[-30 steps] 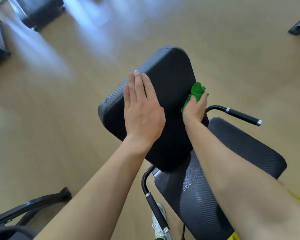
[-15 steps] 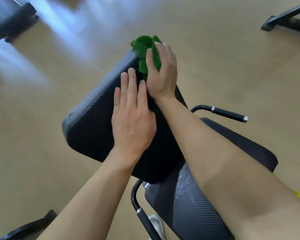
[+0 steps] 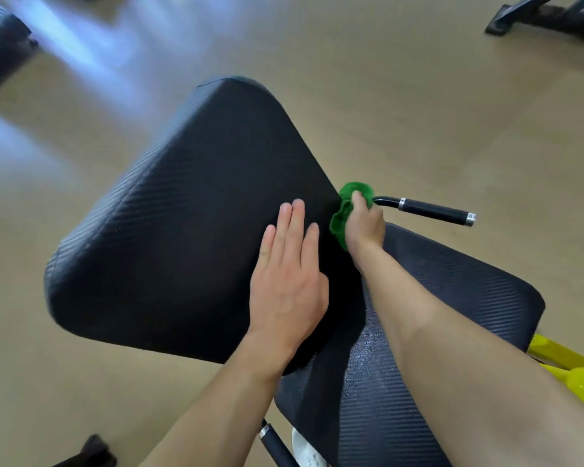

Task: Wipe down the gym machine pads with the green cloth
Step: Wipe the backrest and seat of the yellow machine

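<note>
R hand (image 3: 364, 227) grips green cloth (image 3: 343, 214) at back pad (image 3: 189, 214) edge; L hand (image 3: 289, 274) flat, fingers straight.

The back pad (image 3: 182, 230) lay bare across its upper and left parts, free for a hand to pass. The left hand (image 3: 287, 278) lay flat on its lower right. At the right edge, the right hand (image 3: 366, 227), gripping the green cloth (image 3: 343, 214), sat just beside the black handle (image 3: 432, 210), with the seat pad (image 3: 452, 298) below.
</note>
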Tool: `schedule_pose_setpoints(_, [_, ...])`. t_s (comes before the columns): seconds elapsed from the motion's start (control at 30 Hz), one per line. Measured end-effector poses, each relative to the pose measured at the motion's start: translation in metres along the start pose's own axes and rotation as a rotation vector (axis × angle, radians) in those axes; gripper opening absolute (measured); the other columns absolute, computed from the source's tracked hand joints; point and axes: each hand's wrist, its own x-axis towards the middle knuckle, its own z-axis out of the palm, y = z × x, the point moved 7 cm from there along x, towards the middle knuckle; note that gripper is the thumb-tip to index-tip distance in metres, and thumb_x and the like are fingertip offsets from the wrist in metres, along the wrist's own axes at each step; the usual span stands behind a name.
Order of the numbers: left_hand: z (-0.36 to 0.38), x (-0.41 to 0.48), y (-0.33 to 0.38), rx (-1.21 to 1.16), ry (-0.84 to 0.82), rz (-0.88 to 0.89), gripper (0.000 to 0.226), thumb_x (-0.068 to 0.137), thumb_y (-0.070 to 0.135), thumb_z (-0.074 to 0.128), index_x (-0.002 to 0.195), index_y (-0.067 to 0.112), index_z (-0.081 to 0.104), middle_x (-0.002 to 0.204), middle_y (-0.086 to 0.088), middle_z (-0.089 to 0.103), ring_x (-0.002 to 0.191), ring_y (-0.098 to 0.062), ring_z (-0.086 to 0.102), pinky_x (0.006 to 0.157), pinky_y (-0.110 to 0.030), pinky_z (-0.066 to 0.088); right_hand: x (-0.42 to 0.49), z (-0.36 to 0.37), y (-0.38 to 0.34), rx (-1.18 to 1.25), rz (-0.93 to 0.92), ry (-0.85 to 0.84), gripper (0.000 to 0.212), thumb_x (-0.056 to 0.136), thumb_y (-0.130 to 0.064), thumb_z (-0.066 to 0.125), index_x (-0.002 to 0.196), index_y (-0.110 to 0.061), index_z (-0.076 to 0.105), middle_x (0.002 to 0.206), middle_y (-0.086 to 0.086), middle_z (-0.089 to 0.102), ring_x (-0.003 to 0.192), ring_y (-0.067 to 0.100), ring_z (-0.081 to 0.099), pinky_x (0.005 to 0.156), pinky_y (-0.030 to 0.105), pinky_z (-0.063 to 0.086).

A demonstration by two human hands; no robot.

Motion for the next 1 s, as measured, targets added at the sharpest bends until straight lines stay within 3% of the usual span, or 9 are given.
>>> schedule_pose_setpoints(0.13, [-0.018,0.006,-0.010,-0.042,0.062,-0.011,0.060,0.080,0.005,0.043,0.139,0.001,0.055,0.159,-0.021,0.039,0.152,-0.034,0.032,0.125,-0.044,0.018,-0.025,0.034,-0.108,-0.023,-0.275,-0.069,0.041,0.100,-0.046,0.050,0.100,-0.013,0.073,0.104,0.012,0.073,0.104,0.034,0.063,0.089,0.039,0.046])
schedule_pose_setpoints(0.2, [-0.029,0.016,-0.014,-0.099,0.133,-0.053,0.061,0.079,0.002,0.038,0.138,0.001,0.054,0.157,-0.020,0.044,0.150,-0.035,0.034,0.127,-0.041,0.012,-0.037,0.046,-0.144,0.039,-0.421,-0.128,0.040,0.100,-0.045,0.051,0.071,-0.023,0.065,0.076,-0.002,0.067,0.080,0.025,0.061,0.077,0.039,0.046])
schedule_pose_setpoints(0.27, [-0.028,0.025,-0.011,-0.126,0.164,-0.061,0.061,0.079,0.001,0.036,0.138,0.002,0.054,0.155,-0.018,0.047,0.149,-0.034,0.035,0.127,-0.038,0.005,-0.038,0.045,-0.148,0.061,-0.466,-0.178,0.050,0.101,-0.046,0.050,0.057,-0.024,0.048,0.056,-0.009,0.054,0.062,0.017,0.053,0.066,0.038,0.043])
schedule_pose_setpoints(0.33, [-0.013,0.027,-0.001,-0.116,0.133,-0.029,0.059,0.082,0.001,0.035,0.137,0.003,0.058,0.152,-0.015,0.051,0.148,-0.034,0.036,0.127,-0.038,0.004,-0.021,0.038,-0.123,0.020,-0.427,-0.185,0.054,0.101,-0.048,0.050,0.055,-0.020,0.046,0.050,-0.008,0.050,0.054,0.015,0.049,0.061,0.037,0.042])
schedule_pose_setpoints(0.53, [0.060,-0.005,0.056,-0.125,-0.087,0.219,0.052,0.086,0.005,0.038,0.129,0.004,0.067,0.138,-0.011,0.065,0.142,-0.033,0.049,0.126,-0.042,0.012,0.056,0.006,0.007,-0.132,-0.219,-0.221,0.045,0.100,-0.046,0.051,0.066,-0.016,0.053,0.064,0.000,0.053,0.064,0.018,0.051,0.067,0.037,0.041])
schedule_pose_setpoints(0.63, [0.088,-0.029,0.073,-0.136,-0.190,0.283,0.054,0.083,0.008,0.040,0.129,0.005,0.067,0.139,-0.012,0.065,0.141,-0.032,0.050,0.125,-0.044,0.017,0.074,-0.008,0.063,-0.141,-0.055,-0.215,0.040,0.101,-0.048,0.049,0.091,-0.012,0.064,0.086,0.002,0.064,0.084,0.019,0.059,0.079,0.036,0.043])
schedule_pose_setpoints(0.77, [0.102,-0.051,0.069,-0.184,-0.231,0.234,0.055,0.080,0.007,0.039,0.127,0.006,0.069,0.138,-0.009,0.065,0.139,-0.029,0.052,0.124,-0.044,0.022,0.074,-0.013,0.093,-0.075,0.075,-0.147,0.063,0.102,-0.054,0.039,0.139,-0.005,0.055,0.137,0.013,0.060,0.127,0.031,0.055,0.103,0.038,0.042])
schedule_pose_setpoints(0.93, [0.091,-0.070,0.054,-0.253,-0.242,0.117,0.055,0.078,0.010,0.041,0.125,0.009,0.070,0.136,-0.005,0.067,0.137,-0.025,0.054,0.126,-0.038,0.016,0.035,-0.013,0.102,-0.050,0.058,0.017,0.052,0.108,-0.048,0.029,0.147,-0.019,0.047,0.141,0.011,0.057,0.129,0.032,0.054,0.101,0.036,0.039])
schedule_pose_setpoints(1.0, [0.082,-0.076,0.046,-0.276,-0.243,0.056,0.055,0.078,0.011,0.041,0.124,0.010,0.071,0.135,-0.004,0.068,0.136,-0.023,0.055,0.126,-0.036,0.015,0.014,-0.009,0.111,-0.041,0.090,0.065,0.050,0.108,-0.043,0.032,0.149,-0.017,0.043,0.145,0.012,0.052,0.131,0.032,0.052,0.104,0.036,0.038])
